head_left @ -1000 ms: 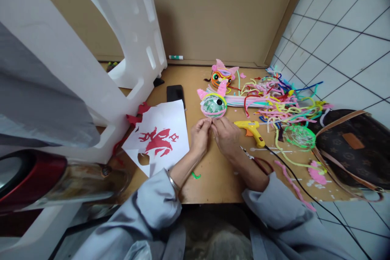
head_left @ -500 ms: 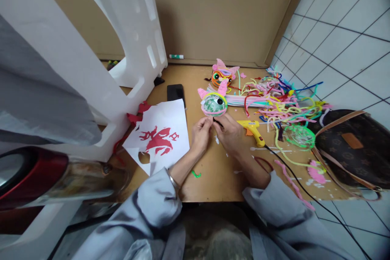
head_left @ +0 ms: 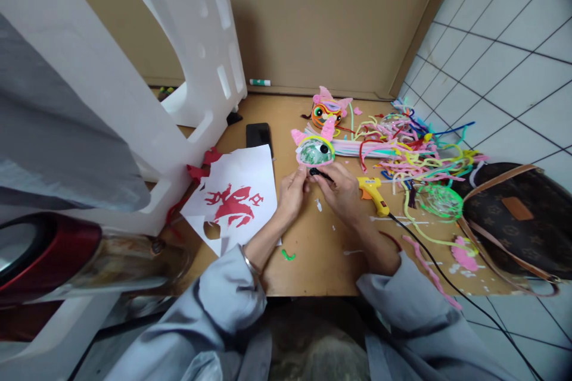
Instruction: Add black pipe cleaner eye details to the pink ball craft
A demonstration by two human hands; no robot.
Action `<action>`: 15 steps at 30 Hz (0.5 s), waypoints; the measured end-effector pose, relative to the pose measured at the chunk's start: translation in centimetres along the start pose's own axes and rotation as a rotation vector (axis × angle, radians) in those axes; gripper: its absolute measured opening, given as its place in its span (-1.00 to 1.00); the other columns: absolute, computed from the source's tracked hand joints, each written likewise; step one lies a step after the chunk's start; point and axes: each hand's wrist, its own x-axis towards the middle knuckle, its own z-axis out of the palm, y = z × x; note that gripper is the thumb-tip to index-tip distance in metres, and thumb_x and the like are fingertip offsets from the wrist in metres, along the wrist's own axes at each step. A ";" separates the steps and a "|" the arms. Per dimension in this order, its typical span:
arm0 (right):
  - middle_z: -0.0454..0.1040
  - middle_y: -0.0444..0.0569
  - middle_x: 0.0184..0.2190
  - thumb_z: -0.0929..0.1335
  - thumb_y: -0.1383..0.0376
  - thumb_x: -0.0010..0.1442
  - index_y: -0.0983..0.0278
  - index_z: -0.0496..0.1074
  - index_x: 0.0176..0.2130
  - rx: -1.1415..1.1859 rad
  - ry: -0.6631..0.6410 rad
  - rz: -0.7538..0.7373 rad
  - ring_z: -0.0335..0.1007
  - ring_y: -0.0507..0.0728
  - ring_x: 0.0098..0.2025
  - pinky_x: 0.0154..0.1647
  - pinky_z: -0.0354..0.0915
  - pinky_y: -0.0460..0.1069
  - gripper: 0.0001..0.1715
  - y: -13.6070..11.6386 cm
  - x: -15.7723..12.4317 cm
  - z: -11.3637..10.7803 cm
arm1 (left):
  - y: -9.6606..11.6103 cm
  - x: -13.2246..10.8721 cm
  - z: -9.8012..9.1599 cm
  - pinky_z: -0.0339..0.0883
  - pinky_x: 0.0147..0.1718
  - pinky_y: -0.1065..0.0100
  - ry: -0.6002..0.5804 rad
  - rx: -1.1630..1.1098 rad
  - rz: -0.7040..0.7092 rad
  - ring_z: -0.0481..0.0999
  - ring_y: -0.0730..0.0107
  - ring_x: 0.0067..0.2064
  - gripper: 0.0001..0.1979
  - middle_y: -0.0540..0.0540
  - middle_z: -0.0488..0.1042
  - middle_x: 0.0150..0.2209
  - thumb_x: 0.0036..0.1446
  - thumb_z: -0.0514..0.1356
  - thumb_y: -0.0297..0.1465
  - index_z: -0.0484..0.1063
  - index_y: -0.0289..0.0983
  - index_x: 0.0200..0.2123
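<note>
Brown tabletop separates near edge from right hand, pinching black piece, and left hand, grasp unclear.

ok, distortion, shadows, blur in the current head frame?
Head view, right: wall tiles skew, wide-angle style; head view, back: soft shadow on the brown board beside the white plastic panel; head view, left: red-lidded bottle looks soft and stretched; head view, centre: black piece at the right hand too small to identify.

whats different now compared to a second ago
The right hand has shifted slightly right, hiding the yellow glue gun's tip; a small black piece now shows in its fingertips. The left hand, pink-eared green figure and white paper stayed put.
</note>
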 end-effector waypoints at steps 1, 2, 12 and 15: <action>0.54 0.05 -0.24 0.27 0.28 0.29 0.26 0.48 -0.16 0.009 0.003 -0.009 0.44 0.14 -0.18 -0.13 0.34 0.02 -0.78 0.0 0.0 0.0 | 0.0 0.0 -0.1 0.06 -0.55 0.39 -0.008 0.014 0.004 0.19 0.52 -0.60 -0.44 0.04 0.24 -0.67 0.11 0.06 0.09 0.39 -0.29 -0.57; 0.53 0.05 -0.24 0.27 0.28 0.29 0.26 0.47 -0.15 0.015 0.000 -0.016 0.44 0.15 -0.17 -0.13 0.34 0.02 -0.78 0.1 0.0 0.0 | 0.0 0.1 -0.2 0.06 -0.54 0.38 -0.015 0.029 0.008 0.19 0.51 -0.60 -0.44 0.03 0.25 -0.67 0.11 0.06 0.09 0.40 -0.30 -0.57; 0.50 -0.01 -0.30 0.33 0.25 0.21 0.24 0.49 -0.25 0.254 0.020 0.171 0.41 0.10 -0.27 -0.23 0.33 0.00 -0.84 0.1 0.3 0.2 | 0.2 0.3 -0.6 0.15 -0.48 0.39 -0.066 0.094 0.057 0.23 0.49 -0.54 -0.61 0.01 0.33 -0.59 0.18 0.07 -0.14 0.42 -0.28 -0.55; 0.42 -0.12 -0.47 0.39 0.14 0.11 0.26 0.47 -0.36 0.645 0.006 0.479 0.26 -0.01 -0.53 -0.50 0.21 -0.08 -0.78 0.2 0.6 0.1 | 0.4 0.1 -0.7 0.18 -0.45 0.39 -0.076 0.103 0.094 0.27 0.48 -0.50 -0.65 -0.03 0.44 -0.48 0.19 0.06 -0.21 0.48 -0.29 -0.47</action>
